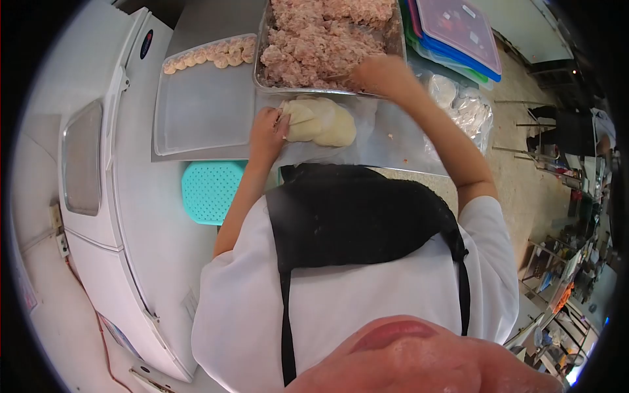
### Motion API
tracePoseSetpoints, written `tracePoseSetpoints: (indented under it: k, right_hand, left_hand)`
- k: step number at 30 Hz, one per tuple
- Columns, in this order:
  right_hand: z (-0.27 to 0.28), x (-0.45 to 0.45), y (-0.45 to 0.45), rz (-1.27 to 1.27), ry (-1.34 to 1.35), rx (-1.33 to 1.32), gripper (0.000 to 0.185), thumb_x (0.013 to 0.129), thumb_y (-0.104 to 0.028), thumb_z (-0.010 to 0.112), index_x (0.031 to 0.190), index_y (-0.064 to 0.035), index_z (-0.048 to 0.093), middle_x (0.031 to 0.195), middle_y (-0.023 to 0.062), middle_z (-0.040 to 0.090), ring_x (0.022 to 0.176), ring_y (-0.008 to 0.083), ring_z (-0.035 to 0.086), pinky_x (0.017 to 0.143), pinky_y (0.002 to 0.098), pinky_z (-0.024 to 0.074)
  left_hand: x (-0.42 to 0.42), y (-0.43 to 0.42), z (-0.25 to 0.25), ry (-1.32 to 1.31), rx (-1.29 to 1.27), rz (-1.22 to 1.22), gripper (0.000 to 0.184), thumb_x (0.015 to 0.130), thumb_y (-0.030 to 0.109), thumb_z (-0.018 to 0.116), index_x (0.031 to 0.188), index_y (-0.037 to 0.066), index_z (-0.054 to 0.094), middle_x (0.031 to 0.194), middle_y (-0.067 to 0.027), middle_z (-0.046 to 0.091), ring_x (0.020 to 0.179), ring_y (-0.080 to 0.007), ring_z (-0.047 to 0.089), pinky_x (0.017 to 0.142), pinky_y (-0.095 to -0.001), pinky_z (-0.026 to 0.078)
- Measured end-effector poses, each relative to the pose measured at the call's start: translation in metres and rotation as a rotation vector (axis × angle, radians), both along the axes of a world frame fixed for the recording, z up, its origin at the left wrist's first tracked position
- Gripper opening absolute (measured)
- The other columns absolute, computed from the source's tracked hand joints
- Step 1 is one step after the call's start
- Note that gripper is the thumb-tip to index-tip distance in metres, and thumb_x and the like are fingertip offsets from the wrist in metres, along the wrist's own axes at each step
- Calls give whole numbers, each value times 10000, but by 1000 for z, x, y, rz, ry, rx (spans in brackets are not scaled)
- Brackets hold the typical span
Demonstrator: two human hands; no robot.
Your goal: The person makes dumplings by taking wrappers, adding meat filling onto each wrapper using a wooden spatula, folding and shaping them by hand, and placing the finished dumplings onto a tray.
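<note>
Minced meat (314,49) fills much of a large metal tray (401,59) at the top centre. At the tray's lower right, my right hand (380,75) is closed at the meat's edge around a thin utensil, mostly hidden. My left hand (267,134) is at the left end of a stack of pale dough wrappers (321,122), its fingers bent together; what they hold is too small to tell. The wrappers lie on plastic just below the metal tray. Left of them, a white tray (203,114) has rows of small filled dumplings (219,54) along its top edge.
Coloured lids (462,36) are stacked at the upper right, above clear plastic bags (468,111) with pale contents. A turquoise perforated stool (211,190) stands below the table's left part. A white refrigerator (144,196) is on the left. Another person (576,131) is far right.
</note>
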State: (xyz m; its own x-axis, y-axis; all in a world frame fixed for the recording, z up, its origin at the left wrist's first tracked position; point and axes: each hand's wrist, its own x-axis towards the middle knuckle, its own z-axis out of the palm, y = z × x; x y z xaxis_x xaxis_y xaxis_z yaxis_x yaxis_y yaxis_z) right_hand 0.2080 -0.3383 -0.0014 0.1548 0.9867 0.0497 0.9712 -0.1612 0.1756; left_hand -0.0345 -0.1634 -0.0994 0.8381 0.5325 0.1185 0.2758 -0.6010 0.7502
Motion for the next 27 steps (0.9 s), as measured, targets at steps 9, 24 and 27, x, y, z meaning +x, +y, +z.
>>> tracePoseSetpoints:
  k: [9, 24, 27]
  right_hand:
    - [26, -22, 8, -234, 162, 80, 253, 907, -327, 531, 839, -118, 657, 802, 89, 665, 784, 298, 654, 641, 424, 514]
    - [50, -31, 63, -112, -119, -65, 127, 731, -145, 587, 684, -73, 679, 688, 122, 662, 689, 273, 679, 559, 398, 530]
    - [2, -64, 68, 56, -1, -3, 129, 737, -149, 588, 707, -65, 682, 713, 119, 669, 701, 274, 681, 561, 402, 533]
  left_hand:
    - [-3, 31, -10, 43, 178, -388, 361, 727, 32, 614, 1083, -20, 581, 1016, -194, 555, 924, -366, 549, 829, -418, 470]
    - [8, 27, 13, -212, -423, -323, 396, 745, 23, 578, 1141, 12, 585, 1065, -163, 574, 999, -326, 564, 888, -350, 445]
    - [7, 28, 28, -207, -643, -205, 250, 856, 118, 562, 1074, 8, 614, 992, -115, 603, 935, -247, 590, 844, -311, 453]
